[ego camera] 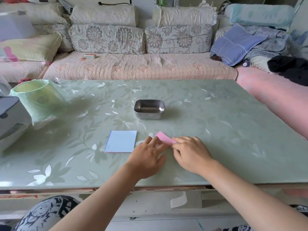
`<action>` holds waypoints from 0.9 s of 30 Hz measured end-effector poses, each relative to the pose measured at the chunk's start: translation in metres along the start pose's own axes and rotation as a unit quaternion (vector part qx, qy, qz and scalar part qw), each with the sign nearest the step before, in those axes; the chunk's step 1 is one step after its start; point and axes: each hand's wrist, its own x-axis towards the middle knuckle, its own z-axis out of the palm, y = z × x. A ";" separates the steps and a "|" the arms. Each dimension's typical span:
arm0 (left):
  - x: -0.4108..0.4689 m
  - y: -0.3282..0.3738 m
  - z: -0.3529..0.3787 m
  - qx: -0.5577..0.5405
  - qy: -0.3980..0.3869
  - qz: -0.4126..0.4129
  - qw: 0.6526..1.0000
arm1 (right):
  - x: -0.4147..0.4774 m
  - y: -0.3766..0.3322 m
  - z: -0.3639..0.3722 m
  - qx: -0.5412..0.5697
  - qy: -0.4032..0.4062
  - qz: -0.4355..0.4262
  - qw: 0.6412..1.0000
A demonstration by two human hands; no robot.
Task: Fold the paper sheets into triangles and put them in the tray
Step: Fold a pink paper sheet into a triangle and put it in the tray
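Early stage: the tray [149, 114] at the counter's [216, 130] centre shows nothing inside, and the stack of blue sheets [120, 141] lies unfolded toward the near edge. Just right of it, the pink sheet [164, 138] is mid-fold. The left hand [146, 155] presses it flat with fingers straight, and the right hand [191, 154] pinches its raised flap with fingers curled.

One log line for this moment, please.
step: folding pink sheet | left hand: presses it | right hand: pinches it | stack: beside, unfolded | tray: empty
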 end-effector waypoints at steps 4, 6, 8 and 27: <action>0.004 0.004 0.000 0.028 -0.016 -0.005 0.999 | -0.007 0.008 -0.002 -0.007 0.003 0.026 1.000; 0.004 0.004 0.000 0.030 -0.021 -0.008 0.999 | -0.010 0.009 -0.001 -0.015 0.006 0.036 0.999; 0.003 0.003 0.000 0.024 -0.019 -0.009 1.000 | -0.011 0.009 -0.001 -0.023 0.010 0.050 0.998; 0.035 -0.026 -0.005 -0.183 -0.014 -0.056 0.981 | 0.018 0.018 -0.009 0.065 0.024 0.086 0.994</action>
